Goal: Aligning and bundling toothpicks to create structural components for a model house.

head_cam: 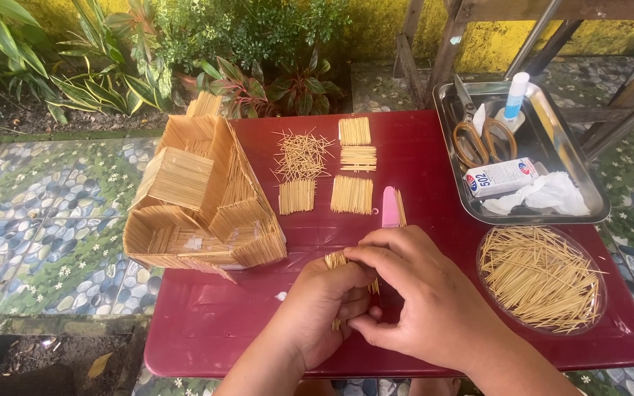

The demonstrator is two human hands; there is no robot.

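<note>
Together, hands (376, 293) pinch toothpicks (337, 261).

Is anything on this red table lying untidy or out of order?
Only a little. The loose pile of toothpicks behind the neat glued panels lies crisscrossed, with sticks pointing every way. A small white speck sits on the table near the left hand.

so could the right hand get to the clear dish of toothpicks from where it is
Probably yes. The clear dish of toothpicks sits open on the red table just right of the right hand, with nothing between them; though both it and the left hand hold a toothpick bundle.
</note>
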